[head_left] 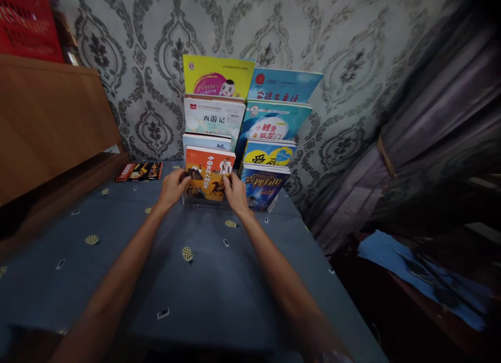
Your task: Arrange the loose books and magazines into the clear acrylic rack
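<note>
Two grips on one cover: my left grip (172, 188) and right grip (236, 192) are clamped on the side edges of the orange book (209, 176). It stands upright, front left among stepped rows of books on the blue-clothed counter (195, 295). A dark blue book (263, 188) stands just beside it, and a yellow book (217, 76) tops the rows against patterned wallpaper (129, 55).

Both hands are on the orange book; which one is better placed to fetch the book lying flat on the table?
Left, probably. The left hand grips the orange book's left edge, on the flat book's side; the right hand would have to cross over.
</note>
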The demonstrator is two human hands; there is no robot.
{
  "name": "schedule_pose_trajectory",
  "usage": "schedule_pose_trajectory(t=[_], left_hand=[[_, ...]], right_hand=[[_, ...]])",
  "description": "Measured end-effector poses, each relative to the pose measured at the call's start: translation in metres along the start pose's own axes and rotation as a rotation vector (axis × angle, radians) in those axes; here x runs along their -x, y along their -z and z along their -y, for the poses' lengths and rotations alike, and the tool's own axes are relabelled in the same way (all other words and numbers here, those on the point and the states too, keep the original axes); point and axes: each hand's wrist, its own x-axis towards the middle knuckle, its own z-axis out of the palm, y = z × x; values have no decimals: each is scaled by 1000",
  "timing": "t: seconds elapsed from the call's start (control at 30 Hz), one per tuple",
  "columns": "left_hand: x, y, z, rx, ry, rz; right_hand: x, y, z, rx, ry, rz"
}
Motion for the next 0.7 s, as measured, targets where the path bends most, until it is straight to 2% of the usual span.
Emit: schedule_pose_trajectory(t=[0.17,0.33,0.43,0.6,0.7], left_hand=[[4,-3,6,-51,43,70],[6,-5,8,-121,16,-9],[6,-4,9,-145,30,-17],[9,-5,11,-120,54,-34],[10,-5,10,-142,63,-40]], right_hand=[[5,-6,0,41,29,-2],[16,-15,-6,-46,-5,24],[21,-22,-7,-83,-21,13],[24,-31,-7,56,-98,-104],[28,-32,-6,142,-118,-93]])
